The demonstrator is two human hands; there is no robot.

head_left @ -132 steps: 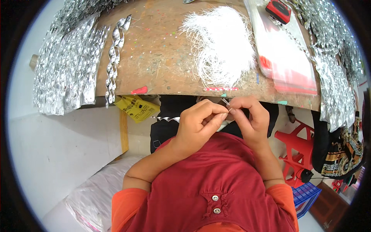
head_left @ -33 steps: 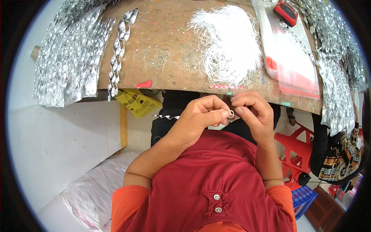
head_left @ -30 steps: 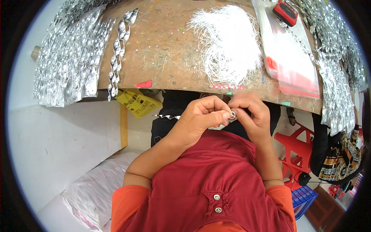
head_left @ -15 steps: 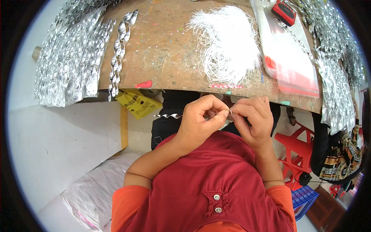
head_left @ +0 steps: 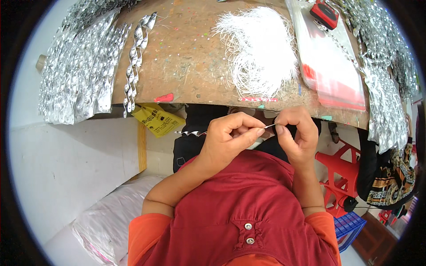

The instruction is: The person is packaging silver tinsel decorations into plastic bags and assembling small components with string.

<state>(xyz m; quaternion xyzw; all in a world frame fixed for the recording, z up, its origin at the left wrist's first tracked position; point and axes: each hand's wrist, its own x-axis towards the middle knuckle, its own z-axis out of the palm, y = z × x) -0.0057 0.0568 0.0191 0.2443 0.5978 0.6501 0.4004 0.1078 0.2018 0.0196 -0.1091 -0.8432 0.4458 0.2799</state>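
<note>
My left hand (head_left: pixel 226 141) is closed in front of my body, just off the table's near edge. A twisted silver strip (head_left: pixel 190 133) sticks out to the left from behind it, and the rest of the strip is hidden in the hand. A thin white string (head_left: pixel 270 126) runs short and straight from the left fingertips to my right hand (head_left: pixel 298 137). There, thumb and forefinger are curled, with the string's end at the forefinger. On the table, a tangled pile of white strings (head_left: pixel 262 53) lies just beyond both hands.
The worn brown table (head_left: pixel 186 71) carries two loose twisted strips (head_left: pixel 133 66), a bundle of silver strips (head_left: pixel 80 75) at left, clear plastic bags (head_left: pixel 330 66) and a red device (head_left: pixel 324 15). More silver strips (head_left: pixel 386 97) hang at right. Below stand a red stool (head_left: pixel 339 164) and a blue crate (head_left: pixel 349 228).
My right hand has moved slightly right, apart from the left fingertips. The string, a small loop between touching fingers before, is now drawn straight. My left hand has barely shifted.
</note>
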